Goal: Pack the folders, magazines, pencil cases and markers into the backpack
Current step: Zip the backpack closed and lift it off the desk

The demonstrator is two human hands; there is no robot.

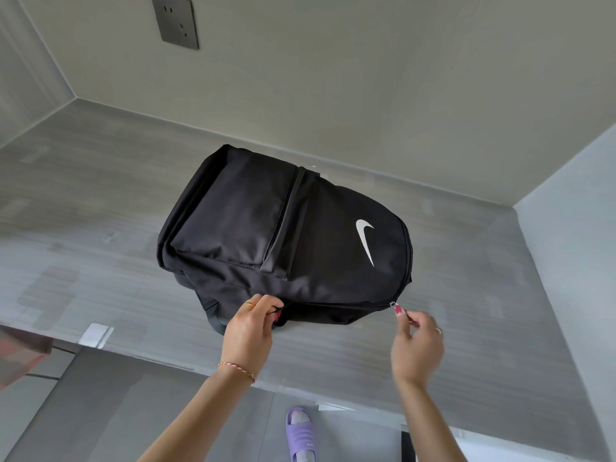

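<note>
Grey, streaky stone-look surface [100,211] fills the middle of the frame, running back to a pale beige wall [366,78] and boxed in at the far right by a lighter bluish-grey panel [573,245]. Up at the top left of the frame, a dark socket plate [175,20] sits on that wall. Dead centre, the black backpack [283,235] lies flat on the surface, front side up, white swoosh [365,240] towards the right, front pocket [230,218] to the left. Its main zip line along the near edge looks closed up to the puller.

Now the hands, both at the near edge of the bag. Left hand [248,331], ring and thin wrist bracelet showing, has its fingers pressed together, pinching a fold of black fabric at the lower edge. Right hand [416,345], well apart to the right, has thumb and forefinger nipping the metal zip puller [395,305] at the bag's lower right corner, the other fingers loosely curled.

Lower in the frame, past the surface's front edge, grey floor [116,411], and a lilac slipper [300,435] over a sock at the bottom centre. A white tag [96,335] lies at the front edge, lower left.
</note>
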